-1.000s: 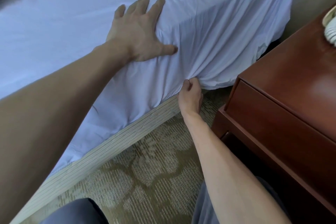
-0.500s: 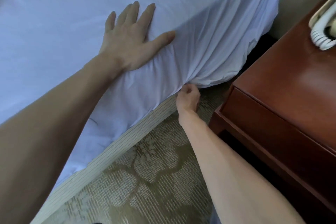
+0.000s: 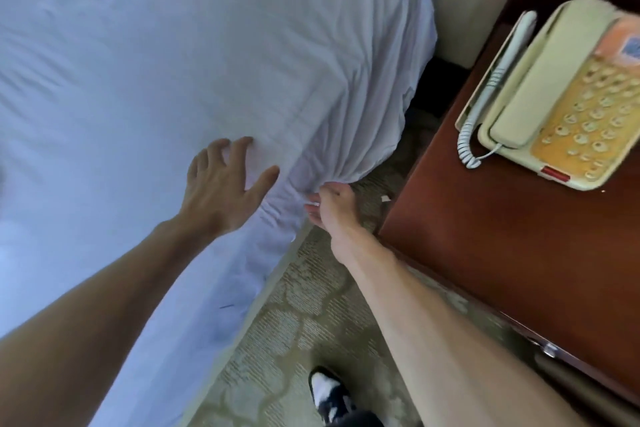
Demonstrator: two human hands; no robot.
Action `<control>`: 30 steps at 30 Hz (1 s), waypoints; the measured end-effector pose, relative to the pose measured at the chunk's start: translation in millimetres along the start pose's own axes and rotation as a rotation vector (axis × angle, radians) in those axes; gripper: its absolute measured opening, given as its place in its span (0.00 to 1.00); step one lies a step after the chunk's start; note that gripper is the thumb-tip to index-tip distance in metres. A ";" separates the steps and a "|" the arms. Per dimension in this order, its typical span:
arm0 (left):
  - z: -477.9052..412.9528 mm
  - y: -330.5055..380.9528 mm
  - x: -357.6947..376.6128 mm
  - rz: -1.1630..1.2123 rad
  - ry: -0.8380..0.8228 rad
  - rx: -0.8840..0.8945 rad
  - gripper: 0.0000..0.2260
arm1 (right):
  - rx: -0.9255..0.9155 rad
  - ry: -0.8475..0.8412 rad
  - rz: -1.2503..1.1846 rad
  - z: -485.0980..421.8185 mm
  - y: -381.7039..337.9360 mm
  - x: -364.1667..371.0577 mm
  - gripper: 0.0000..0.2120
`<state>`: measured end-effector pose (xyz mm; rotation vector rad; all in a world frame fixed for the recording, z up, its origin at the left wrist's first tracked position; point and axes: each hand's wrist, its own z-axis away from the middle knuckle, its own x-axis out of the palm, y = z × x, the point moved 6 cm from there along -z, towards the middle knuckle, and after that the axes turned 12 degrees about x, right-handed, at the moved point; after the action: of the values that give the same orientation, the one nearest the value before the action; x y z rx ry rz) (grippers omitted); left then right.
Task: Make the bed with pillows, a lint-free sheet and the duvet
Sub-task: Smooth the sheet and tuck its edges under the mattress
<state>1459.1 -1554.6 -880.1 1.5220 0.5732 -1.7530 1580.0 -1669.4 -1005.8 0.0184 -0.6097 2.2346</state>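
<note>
The white sheet covers the bed, its folds gathering at the near right edge above the carpet. The left hand lies on it, fingers spread wide. The right hand touches the gathered folds with curled fingers; whether it pinches them I cannot tell. A telephone sits on the tabletop at right.

Telephone: blurred, key labels unreadable, right side cut by the frame edge. Desk: cut off at right and bottom. Sheet: runs out past top and left. Right grip: fingertips blurred against the gathered fold at the bed's corner — pinching or only touching, cannot tell. Shoe: heel hidden under a trouser leg.
</note>
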 end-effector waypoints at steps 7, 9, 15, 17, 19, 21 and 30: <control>-111.1 2.0 -21.6 0.017 0.086 0.245 0.33 | 0.058 0.179 -0.139 -42.0 -47.9 -18.0 0.12; -159.5 14.0 -23.1 0.049 0.147 0.269 0.34 | 0.077 0.264 -0.200 -59.9 -48.6 -30.9 0.11; -269.9 42.4 -15.0 0.007 0.266 0.173 0.35 | 0.172 0.280 -0.121 -113.6 -59.2 -27.4 0.22; -276.7 44.0 -6.1 -0.040 0.344 0.157 0.35 | 0.168 0.228 -0.094 -128.6 -65.7 -16.0 0.24; -274.2 43.0 -0.1 -0.065 0.388 0.160 0.34 | 0.103 0.259 -0.087 -136.2 -66.8 -9.2 0.17; -273.8 43.2 2.8 -0.089 0.409 0.163 0.34 | 0.054 0.348 -0.093 -138.5 -64.2 -10.4 0.14; -274.5 45.8 6.7 -0.161 0.444 0.163 0.34 | 0.145 0.598 0.174 -139.2 -90.3 -47.9 0.18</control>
<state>1670.8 -1382.5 -935.3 2.0518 0.8057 -1.6124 1701.9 -1592.3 -1100.7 -0.6268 -0.1239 2.2844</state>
